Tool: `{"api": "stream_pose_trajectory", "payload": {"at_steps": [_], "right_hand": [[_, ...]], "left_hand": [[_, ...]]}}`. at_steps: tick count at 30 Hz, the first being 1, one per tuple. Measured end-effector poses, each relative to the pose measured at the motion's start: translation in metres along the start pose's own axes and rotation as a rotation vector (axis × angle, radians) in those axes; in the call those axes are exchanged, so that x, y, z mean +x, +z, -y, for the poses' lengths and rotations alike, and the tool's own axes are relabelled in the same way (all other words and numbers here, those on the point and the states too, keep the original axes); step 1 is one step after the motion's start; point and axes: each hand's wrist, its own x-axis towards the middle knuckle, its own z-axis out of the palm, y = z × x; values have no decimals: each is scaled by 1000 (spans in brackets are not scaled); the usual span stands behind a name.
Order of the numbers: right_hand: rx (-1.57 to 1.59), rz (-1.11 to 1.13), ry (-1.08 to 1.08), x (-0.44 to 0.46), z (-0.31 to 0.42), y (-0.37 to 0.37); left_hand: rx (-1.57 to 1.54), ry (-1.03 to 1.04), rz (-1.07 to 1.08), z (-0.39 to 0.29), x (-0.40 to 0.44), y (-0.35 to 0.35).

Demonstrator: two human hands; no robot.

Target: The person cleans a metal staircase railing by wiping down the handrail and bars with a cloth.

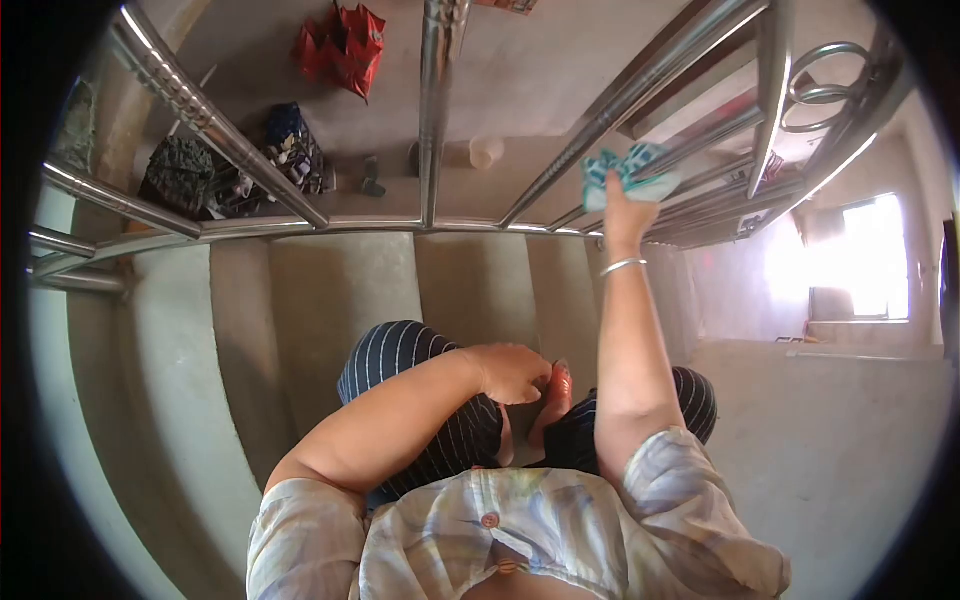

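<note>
With my right arm stretched out, my right hand (625,215) grips a white and teal patterned cloth (612,170). The cloth is pressed against a shiny metal bar of the stair railing (690,150). A silver bangle (624,265) circles that wrist. My left hand (513,374) hangs over my lap, close to my knees, its fingers curled; what is inside them, if anything, is hidden. Just beyond it shows a foot with something reddish (560,385) on it, partly covered by the hand and the striped trousers (400,350).
Concrete steps (340,290) run across below the railing's bottom rail (370,226). Past the bars, on the lower floor, are a red crumpled object (355,50), a heap of mixed items (290,160) and a pale bucket-like container (486,152). A bright window (875,260) is at right.
</note>
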Motion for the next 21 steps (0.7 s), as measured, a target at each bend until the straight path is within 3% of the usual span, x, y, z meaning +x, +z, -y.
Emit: {"api": "stream_pose_trajectory", "payload": {"at_steps": [2, 4, 8, 10, 12, 15, 17, 21], "right_hand": [[-14, 76, 138, -27, -13, 15], [-87, 171, 498, -43, -13, 22], [115, 205, 652, -64, -47, 40], [118, 157, 704, -69, -38, 41], [157, 158, 866, -73, -24, 41], [-45, 228, 1007, -80, -35, 49], [87, 251, 930, -88, -38, 46], [-20, 308, 740, -109, -86, 63]], "left_hand": [[-9, 0, 62, -5, -2, -5], [-10, 3, 134, -4, 1, -6], [-4, 12, 174, -7, 3, -8], [-11, -39, 178, -10, 3, -10], [57, 52, 146, -7, 3, -2], [-54, -79, 149, -7, 1, -1], [-30, -76, 113, -9, 0, -2], [-14, -49, 110, -9, 4, -4]]}}
